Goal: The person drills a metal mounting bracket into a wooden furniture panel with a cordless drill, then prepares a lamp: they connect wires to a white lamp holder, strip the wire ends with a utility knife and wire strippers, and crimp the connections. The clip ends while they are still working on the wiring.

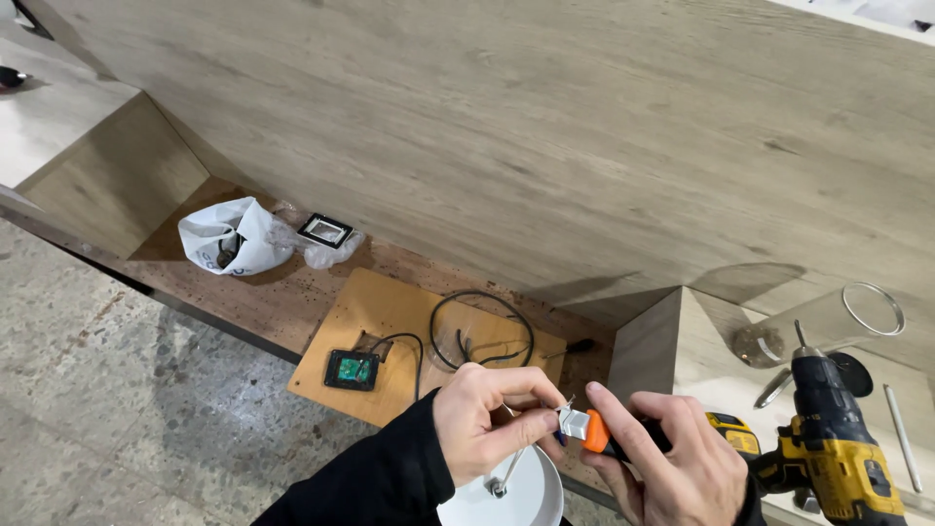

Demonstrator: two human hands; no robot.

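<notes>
Wood-grain panelling rises behind a low ledge. Nearest, the left hand (490, 421) pinches a small white clip (575, 423) while the right hand (668, 461) grips an orange-tipped tool (596, 432) against it, over a white round fixture (514, 495). Fitting seems underway; steady alignment looks needed. Beyond lie a yellow drill (830, 450), coiled black cable (481, 329) and a white bag (234, 237).
</notes>
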